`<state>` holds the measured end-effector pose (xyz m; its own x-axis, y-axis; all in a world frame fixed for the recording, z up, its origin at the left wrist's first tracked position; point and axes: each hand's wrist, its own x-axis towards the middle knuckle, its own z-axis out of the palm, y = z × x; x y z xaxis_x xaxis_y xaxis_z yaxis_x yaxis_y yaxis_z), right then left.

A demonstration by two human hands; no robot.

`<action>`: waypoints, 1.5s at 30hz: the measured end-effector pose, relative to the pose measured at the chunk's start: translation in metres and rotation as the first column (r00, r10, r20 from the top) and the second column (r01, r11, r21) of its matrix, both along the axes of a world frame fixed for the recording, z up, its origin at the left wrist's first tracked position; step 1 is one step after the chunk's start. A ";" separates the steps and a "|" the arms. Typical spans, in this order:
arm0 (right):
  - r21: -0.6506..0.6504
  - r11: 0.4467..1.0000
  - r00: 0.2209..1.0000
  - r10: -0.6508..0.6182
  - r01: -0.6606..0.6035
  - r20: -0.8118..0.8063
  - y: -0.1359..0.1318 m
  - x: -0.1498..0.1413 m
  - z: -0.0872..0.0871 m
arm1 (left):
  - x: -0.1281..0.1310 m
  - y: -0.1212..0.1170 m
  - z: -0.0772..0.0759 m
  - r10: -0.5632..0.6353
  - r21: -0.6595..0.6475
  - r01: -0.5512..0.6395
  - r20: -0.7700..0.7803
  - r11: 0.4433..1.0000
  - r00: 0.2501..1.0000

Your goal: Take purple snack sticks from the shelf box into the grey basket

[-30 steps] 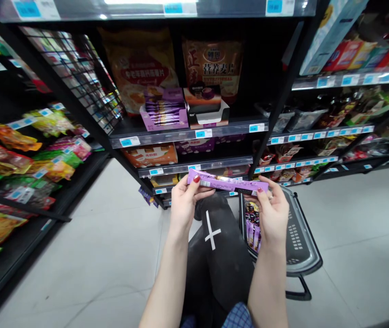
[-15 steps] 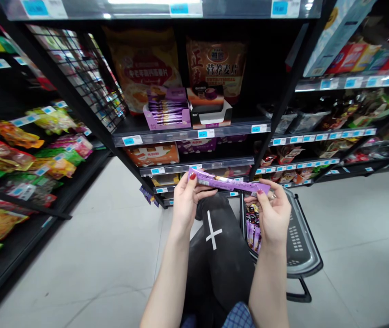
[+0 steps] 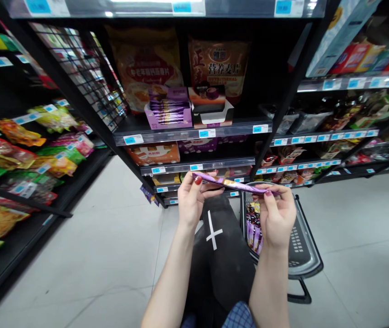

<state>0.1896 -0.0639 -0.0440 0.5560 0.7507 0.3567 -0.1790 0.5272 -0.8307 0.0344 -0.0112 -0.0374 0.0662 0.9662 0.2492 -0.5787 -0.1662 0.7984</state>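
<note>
A long, thin purple stick sachet (image 3: pixel 230 183) is stretched between my two hands above my knees. My left hand (image 3: pixel 191 198) pinches its left end between thumb and fingers. At the other end, my right hand (image 3: pixel 277 212) grips the sachet the same way. Behind my right forearm, a black shopping basket (image 3: pixel 305 255) stands on the floor; inside it lie several purple stick sachets (image 3: pixel 255 234) and dark packets, partly hidden by my arm. Ahead on the shelf sits an open purple display box (image 3: pixel 169 119) holding several similar sticks.
Beside the purple box is a black-and-orange display box (image 3: pixel 212 116), with large cereal bags (image 3: pixel 223 59) behind. Lower down, an orange carton (image 3: pixel 156 154) stands on a shelf. Bagged snacks (image 3: pixel 5 152) fill the left rack. Shelves (image 3: pixel 338 136) continue to the right.
The sachet has been rolled in my fingers, so a different side with orange-and-white print faces me. Both hands have shifted slightly right.
</note>
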 end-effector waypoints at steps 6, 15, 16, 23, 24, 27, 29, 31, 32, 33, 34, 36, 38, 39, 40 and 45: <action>0.011 0.999 0.999 0.046 -0.046 0.006 -0.003 -0.001 0.000 | 0.000 0.001 -0.005 0.081 0.027 -0.080 -0.033 0.996 0.996; -0.143 0.989 0.990 -0.050 0.031 -0.134 0.002 0.002 0.001 | -0.009 0.005 -0.004 -0.178 -0.116 0.159 -0.181 0.980 0.967; -0.154 0.988 0.987 -0.042 0.018 -0.153 0.002 0.002 0.001 | -0.008 0.005 -0.004 -0.173 -0.126 0.152 -0.181 0.980 0.968; -0.225 0.969 0.973 0.046 -0.098 -0.224 0.009 0.001 -0.007 | 0.008 -0.001 -0.008 0.004 -0.114 -0.029 -0.211 0.993 0.977; -0.252 0.957 0.972 0.087 -0.142 -0.216 0.009 0.002 -0.008 | 0.010 -0.002 -0.009 0.061 -0.091 -0.084 -0.236 0.992 0.970; -0.404 0.861 0.948 0.314 -0.309 -0.056 0.006 0.007 -0.010 | 0.012 -0.002 -0.010 0.258 0.022 -0.268 -0.358 0.963 0.897; -0.529 0.788 0.866 0.467 -0.315 0.180 0.004 0.009 -0.011 | 0.009 -0.001 -0.011 0.354 0.133 -0.333 -0.483 0.934 0.801; -0.553 0.808 0.780 0.475 -0.204 0.406 0.003 0.007 -0.011 | 0.007 -0.003 -0.010 0.381 0.235 -0.301 -0.620 0.924 0.686; -0.513 0.845 0.777 0.424 -0.154 0.466 0.004 0.005 -0.011 | 0.007 -0.004 -0.010 0.371 0.270 -0.255 -0.685 0.929 0.628; -0.453 0.883 0.805 0.355 -0.122 0.476 0.005 0.002 -0.010 | 0.008 -0.005 -0.009 0.349 0.292 -0.192 -0.742 0.937 0.573; -0.387 0.916 0.849 0.284 -0.103 0.446 0.006 -0.002 -0.010 | 0.009 -0.007 -0.008 0.320 0.302 -0.122 -0.789 0.945 0.525; -0.278 0.957 0.926 0.178 -0.084 0.333 0.009 -0.009 -0.009 | 0.014 -0.011 -0.008 0.279 0.318 0.014 -0.851 0.948 0.445; -0.234 0.971 0.954 0.112 -0.046 0.278 0.010 -0.014 -0.009 | 0.021 -0.013 -0.008 0.291 0.360 0.114 -0.873 0.926 0.391; -0.231 0.972 0.954 0.094 -0.027 0.284 0.010 -0.015 -0.008 | 0.024 -0.014 -0.009 0.322 0.398 0.144 -0.869 0.906 0.375; -0.237 0.972 0.951 0.085 -0.013 0.297 0.010 -0.015 -0.008 | 0.026 -0.014 -0.010 0.362 0.443 0.168 -0.858 0.881 0.364; -0.229 0.970 0.939 0.000 0.084 0.343 0.007 -0.016 -0.008 | 0.033 -0.016 -0.017 0.553 0.645 0.218 -0.750 0.732 0.362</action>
